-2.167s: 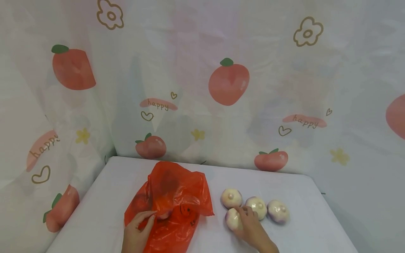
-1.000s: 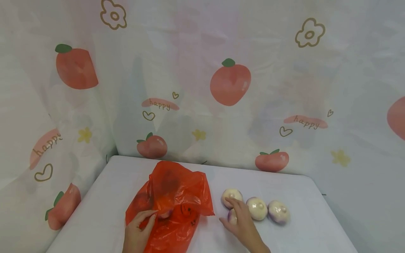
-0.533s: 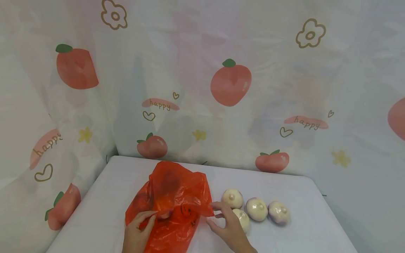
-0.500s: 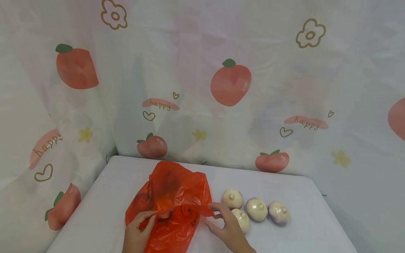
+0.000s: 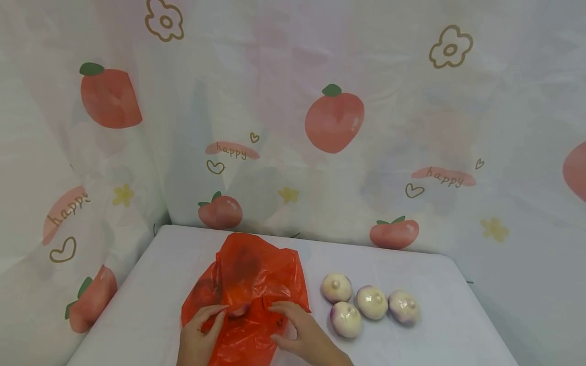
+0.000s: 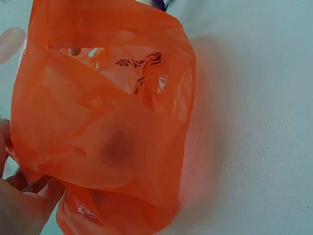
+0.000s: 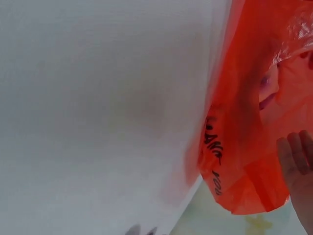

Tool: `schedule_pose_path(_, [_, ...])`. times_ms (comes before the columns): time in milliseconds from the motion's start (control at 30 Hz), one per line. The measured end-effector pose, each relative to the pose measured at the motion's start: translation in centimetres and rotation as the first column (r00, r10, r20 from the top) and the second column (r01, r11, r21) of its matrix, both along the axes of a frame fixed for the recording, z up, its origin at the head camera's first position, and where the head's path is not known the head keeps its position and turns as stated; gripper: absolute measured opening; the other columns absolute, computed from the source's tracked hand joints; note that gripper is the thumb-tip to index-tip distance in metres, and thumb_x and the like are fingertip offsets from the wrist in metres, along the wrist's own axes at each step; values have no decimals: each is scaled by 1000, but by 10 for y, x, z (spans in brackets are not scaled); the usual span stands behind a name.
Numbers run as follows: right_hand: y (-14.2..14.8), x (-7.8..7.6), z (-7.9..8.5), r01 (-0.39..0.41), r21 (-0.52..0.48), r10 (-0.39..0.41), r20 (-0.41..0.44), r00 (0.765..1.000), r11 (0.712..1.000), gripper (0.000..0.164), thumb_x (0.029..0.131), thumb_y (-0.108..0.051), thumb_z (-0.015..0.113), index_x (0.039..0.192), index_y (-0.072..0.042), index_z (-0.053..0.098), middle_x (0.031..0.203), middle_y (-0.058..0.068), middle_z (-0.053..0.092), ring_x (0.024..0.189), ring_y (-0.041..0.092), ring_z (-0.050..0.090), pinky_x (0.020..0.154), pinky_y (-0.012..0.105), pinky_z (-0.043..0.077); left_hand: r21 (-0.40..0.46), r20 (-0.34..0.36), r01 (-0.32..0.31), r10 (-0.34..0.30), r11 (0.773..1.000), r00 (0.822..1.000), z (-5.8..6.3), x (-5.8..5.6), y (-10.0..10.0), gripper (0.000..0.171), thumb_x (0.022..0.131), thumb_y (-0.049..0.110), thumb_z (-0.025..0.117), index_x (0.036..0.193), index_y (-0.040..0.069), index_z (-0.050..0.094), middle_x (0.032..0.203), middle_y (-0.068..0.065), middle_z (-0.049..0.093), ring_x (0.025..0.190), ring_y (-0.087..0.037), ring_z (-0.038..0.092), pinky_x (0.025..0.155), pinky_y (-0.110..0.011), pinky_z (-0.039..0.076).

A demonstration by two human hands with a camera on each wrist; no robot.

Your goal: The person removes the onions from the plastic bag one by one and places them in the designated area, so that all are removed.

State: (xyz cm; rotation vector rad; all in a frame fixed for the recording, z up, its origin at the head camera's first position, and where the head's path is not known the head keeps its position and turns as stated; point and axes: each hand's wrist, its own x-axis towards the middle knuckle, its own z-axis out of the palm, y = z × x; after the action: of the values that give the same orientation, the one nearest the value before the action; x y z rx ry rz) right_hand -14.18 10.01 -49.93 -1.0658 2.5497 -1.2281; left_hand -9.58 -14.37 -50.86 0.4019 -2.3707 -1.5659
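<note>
A red plastic bag with black print lies on the table, bulging with darker shapes inside. My left hand pinches the edge of its mouth between thumb and fingers; the left wrist view shows the hand at the bag's lower left. Within the mouth, part of a pinkish-purple thing shows. My right hand is at the mouth's right side, fingertips over the printed plastic and thumb apart. In the right wrist view its fingers are extended close against the bag. Nothing is held in it.
Several glossy white-and-purple bulbs, like garlic, sit to the right of the bag; the nearest bulb is beside my right hand. A white cloth covers the table. A fruit-printed curtain stands behind and at the left.
My right hand has left the near garlic-like bulb and moved left, past the bag's right corner, to its mouth. That bulb has shifted slightly right. The left hand keeps its pinch.
</note>
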Motion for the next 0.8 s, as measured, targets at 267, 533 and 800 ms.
schedule_pose_path(267, [-19,-2,-3,0,85,-3,39,999,996,53,89,-43,62,135,-22,48,130,-5,50,115,15,49,93,33,46,11,-2,-4,4,1000,1000,-3,0,0,16,88,10,67,104,11,72,101,-1,65,92,-20,60,76,-32,54])
schedule_pose_path(533, [-40,-11,-10,27,20,-27,12,1000,999,49,90,-38,63,134,-23,48,127,-2,55,114,16,51,95,37,45,3,18,-5,5,1000,1000,-3,1,0,17,88,11,67,105,10,72,103,-2,65,94,-21,60,79,-34,53])
schedule_pose_path(800, [-58,-21,-13,121,100,-137,176,975,988,41,85,-35,70,121,-28,52,111,-9,59,95,10,56,86,32,50,0,-7,-5,5,1000,1000,-3,0,-2,16,88,9,67,103,11,72,101,-1,65,94,-20,60,77,-32,53])
